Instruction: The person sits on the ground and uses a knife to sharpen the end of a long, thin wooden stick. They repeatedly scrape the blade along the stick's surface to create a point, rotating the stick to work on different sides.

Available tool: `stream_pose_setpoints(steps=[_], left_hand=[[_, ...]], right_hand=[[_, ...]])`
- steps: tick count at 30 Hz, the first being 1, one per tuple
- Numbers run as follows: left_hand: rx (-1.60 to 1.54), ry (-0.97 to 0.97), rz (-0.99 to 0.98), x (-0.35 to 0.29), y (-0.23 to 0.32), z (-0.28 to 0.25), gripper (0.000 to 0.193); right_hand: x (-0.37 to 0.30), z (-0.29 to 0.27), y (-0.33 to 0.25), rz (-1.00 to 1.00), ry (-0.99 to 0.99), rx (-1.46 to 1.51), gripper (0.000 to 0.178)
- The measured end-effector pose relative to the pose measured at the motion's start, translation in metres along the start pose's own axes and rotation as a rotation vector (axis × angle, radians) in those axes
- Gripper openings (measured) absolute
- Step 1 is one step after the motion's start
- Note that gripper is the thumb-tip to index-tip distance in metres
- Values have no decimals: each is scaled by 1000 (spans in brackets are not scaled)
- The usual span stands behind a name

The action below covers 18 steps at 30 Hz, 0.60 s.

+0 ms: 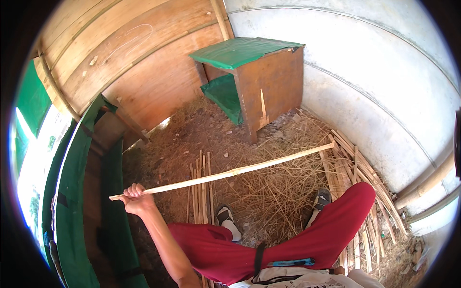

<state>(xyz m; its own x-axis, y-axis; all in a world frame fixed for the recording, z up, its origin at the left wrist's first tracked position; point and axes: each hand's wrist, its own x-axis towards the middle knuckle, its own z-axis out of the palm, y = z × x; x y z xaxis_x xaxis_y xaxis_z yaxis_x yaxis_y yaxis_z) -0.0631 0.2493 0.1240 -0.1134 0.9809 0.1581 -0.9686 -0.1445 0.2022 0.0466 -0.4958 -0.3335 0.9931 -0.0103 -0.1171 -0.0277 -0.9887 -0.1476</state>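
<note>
One pale wooden strip (234,172) slants above the floor (218,134), gripped by the person's left hand (137,198), whose fingers are wrapped firmly around it close to its left end. A short tip sticks out beyond the fist, while the long part rises slightly across the view toward the floor's right edge, where its other end overlaps a large pile of strips (378,197); whether it touches them cannot be told. The right hand is out of view, so its state cannot be told. That pile runs along the floor's right edge, beside a grey wall (370,77). A smaller group of strips (211,201) lies left of the person's left foot (224,216), passing under the line of the held strip. Loose straw (269,197) covers the floor between the two, reaching the right foot (322,198). At the floor's far right corner stands a brown wooden box (271,91) with a green cover on top. Green-draped furniture (72,206) lines the floor's left edge, and plywood (144,62) rises behind its far edge. Across the person's red trousers (302,230), near the waist, lies a blue utility knife (294,262).
</note>
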Motion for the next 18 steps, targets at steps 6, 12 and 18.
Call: stream_pose_setpoints(steps=[6, 12, 18], left_hand=[[-42, 51, -1, -7, 5, -1, 48], [23, 118, 60, -8, -4, -9, 49], [92, 220, 116, -6, -2, -26, 42]], right_hand=[[100, -130, -84, 104, 696, 643, 22], [62, -310, -228, -1100, 169, 706, 10], [30, -272, -263, -1312, -351, 315, 30]])
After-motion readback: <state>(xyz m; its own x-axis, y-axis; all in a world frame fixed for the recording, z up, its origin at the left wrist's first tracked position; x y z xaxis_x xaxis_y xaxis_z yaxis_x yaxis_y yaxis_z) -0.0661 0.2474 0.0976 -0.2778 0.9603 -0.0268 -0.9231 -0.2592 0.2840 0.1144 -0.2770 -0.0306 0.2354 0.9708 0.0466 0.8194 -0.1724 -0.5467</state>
